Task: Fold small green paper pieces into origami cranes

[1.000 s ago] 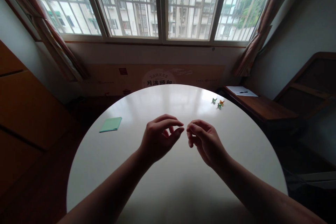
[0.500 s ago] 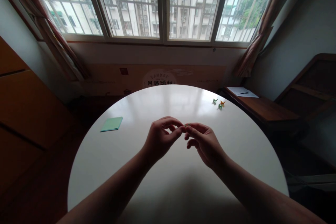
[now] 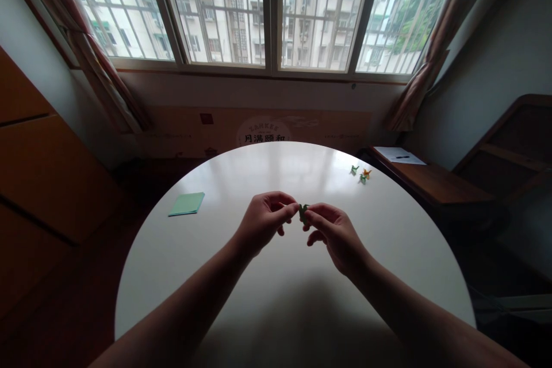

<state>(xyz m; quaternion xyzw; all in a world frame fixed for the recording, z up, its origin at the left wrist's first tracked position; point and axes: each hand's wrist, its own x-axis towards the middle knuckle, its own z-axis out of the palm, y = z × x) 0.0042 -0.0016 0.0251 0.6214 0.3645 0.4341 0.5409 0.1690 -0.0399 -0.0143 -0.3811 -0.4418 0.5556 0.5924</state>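
A small dark green piece of folded paper is held above the middle of the white round table. My left hand pinches its left side between thumb and forefinger. From the right, my right hand grips it with thumb and forefinger, the other fingers curled below. The fingertips cover part of the folded paper, so its full shape is hidden. Farther back to the right stand small folded paper birds, two green and one orange.
A stack of light green square paper lies at the table's left. Beyond the table's right edge, a wooden bench bears a white sheet with a dark pen. Barred windows and a long printed box are behind the table.
My hands, apart at first, have come together at the fingertips. The green folded paper, hidden before, now shows between them. The view has shifted slightly.
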